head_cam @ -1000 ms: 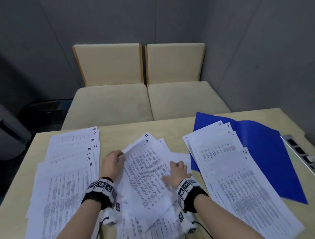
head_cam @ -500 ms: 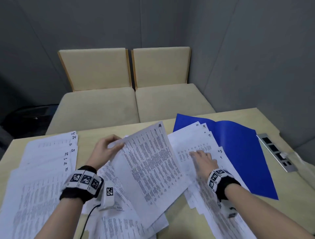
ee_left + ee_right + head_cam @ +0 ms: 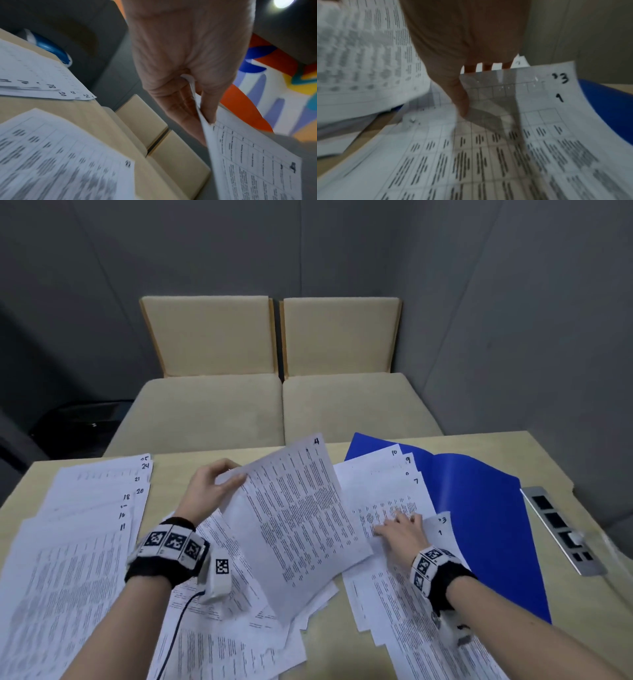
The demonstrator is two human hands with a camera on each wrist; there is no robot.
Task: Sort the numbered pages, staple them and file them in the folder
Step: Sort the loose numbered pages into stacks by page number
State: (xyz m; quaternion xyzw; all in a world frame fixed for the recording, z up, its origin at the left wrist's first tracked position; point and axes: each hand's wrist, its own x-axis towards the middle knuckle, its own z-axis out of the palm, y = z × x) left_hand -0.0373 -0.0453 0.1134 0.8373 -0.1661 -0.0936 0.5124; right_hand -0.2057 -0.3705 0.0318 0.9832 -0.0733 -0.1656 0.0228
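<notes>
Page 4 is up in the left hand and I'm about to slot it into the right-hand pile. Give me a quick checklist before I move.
1. Left hand pinches page 4 firmly: ok.
2. Number on it readable, 4: ok.
3. Right hand lifts the corner of page 3, thumb on top, fingers beneath: ok.
4. Pile below 4 complete: cannot tell; only 3 and 1 show.
5. Pages 7, 9, 10 fanned above the gap: ok.
6. Blue folder lies open under the pile: ok.
</notes>
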